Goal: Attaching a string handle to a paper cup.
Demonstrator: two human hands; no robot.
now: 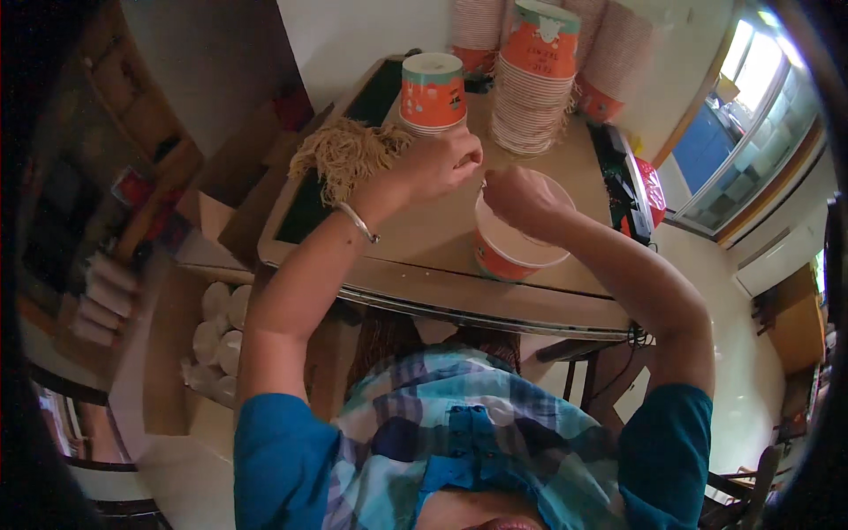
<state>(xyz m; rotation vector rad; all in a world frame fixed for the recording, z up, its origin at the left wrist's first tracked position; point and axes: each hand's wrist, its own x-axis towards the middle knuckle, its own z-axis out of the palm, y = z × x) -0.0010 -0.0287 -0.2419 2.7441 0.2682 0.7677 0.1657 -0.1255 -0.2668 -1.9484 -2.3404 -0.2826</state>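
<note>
Above the brown table (415, 238), my left hand (446, 166) is closed, its fingertips pinched together. Whatever they hold, if anything, is too small to make out. My right hand (527, 203) is curled shut over the far-left rim of an orange and white paper tub (508, 261), and what its fingers grip is hidden. The tub stands upright with its opening toward me. Beside my left wrist lies a loose bundle of tan strings (349, 157). Just beyond my left hand, a short stack of upside-down orange and green paper tubs (433, 99) stands on the table.
A tall stack of nested paper tubs (535, 106) stands farther back, with more stacks (614, 57) behind it. Black objects (620, 190) and a red package (652, 190) line the table's right side. A cardboard box (165, 353) holding white rolled items (210, 343) sits low at left.
</note>
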